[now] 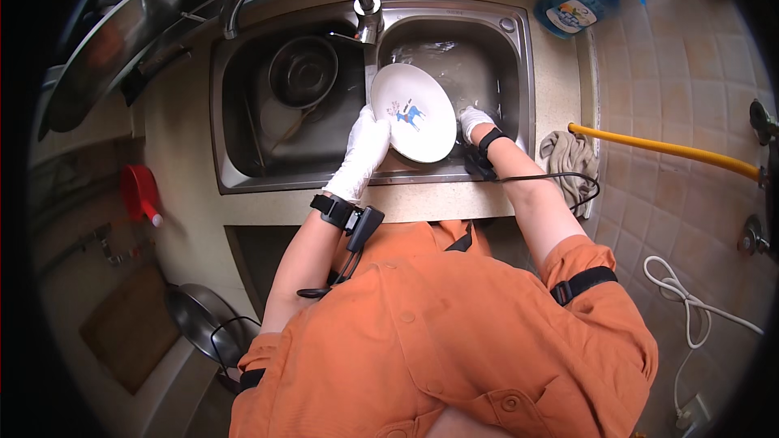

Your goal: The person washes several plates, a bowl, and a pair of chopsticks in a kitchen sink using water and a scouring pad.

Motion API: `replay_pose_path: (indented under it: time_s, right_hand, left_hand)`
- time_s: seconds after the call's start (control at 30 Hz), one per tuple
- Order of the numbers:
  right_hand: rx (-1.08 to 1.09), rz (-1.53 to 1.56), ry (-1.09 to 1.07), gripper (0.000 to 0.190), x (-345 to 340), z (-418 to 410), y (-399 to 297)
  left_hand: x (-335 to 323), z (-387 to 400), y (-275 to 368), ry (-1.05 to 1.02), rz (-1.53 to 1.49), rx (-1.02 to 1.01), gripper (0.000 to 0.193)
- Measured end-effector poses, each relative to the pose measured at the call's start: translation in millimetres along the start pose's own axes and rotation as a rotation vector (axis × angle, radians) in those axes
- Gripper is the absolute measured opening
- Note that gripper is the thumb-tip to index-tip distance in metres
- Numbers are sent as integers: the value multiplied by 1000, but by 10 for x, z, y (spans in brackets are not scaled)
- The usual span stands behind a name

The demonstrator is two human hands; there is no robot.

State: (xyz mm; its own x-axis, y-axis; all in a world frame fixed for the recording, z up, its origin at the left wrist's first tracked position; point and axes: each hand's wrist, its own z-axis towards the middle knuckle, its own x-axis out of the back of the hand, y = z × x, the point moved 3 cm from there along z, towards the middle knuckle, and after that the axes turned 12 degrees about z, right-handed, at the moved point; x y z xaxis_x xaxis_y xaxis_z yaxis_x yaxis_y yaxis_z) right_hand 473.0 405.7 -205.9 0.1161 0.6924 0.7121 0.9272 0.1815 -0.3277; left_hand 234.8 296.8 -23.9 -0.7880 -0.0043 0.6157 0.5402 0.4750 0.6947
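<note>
A white plate (420,125) with a blue animal picture is held tilted above the right basin (505,61) of a stainless steel double sink. My left hand (367,137), in a white glove, grips its left edge. Just off the plate's right edge is my right hand (475,121), also gloved, low over the water in that basin. Its fingers are partly hidden, so I cannot tell whether it holds anything. In the left basin (328,152) sits a dark metal bowl (303,72), with a pale round dish (281,118) beside it.
A chrome faucet (367,12) arches over the left basin. At the back right stands a blue pump bottle (572,15). A crumpled grey cloth (569,161) lies right of the sink, near a yellow hose (663,145). A large metal pan (122,42) is at the left.
</note>
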Motion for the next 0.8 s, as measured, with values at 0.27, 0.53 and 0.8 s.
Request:
replay_pose_path:
  time_s: [0.27,0.53,0.8]
  right_hand:
    - [-107,139,193,21,622,-378,34]
    - [84,575,552,25,1330,-961,-276]
    - [469,270,491,22,1165,-974,-946]
  left_hand:
    - [-69,36,111,-54,75,19,39]
    - [-453,253,-31,-162,-76,41,34]
    - [-679,293,-53,-281,-400,103,32]
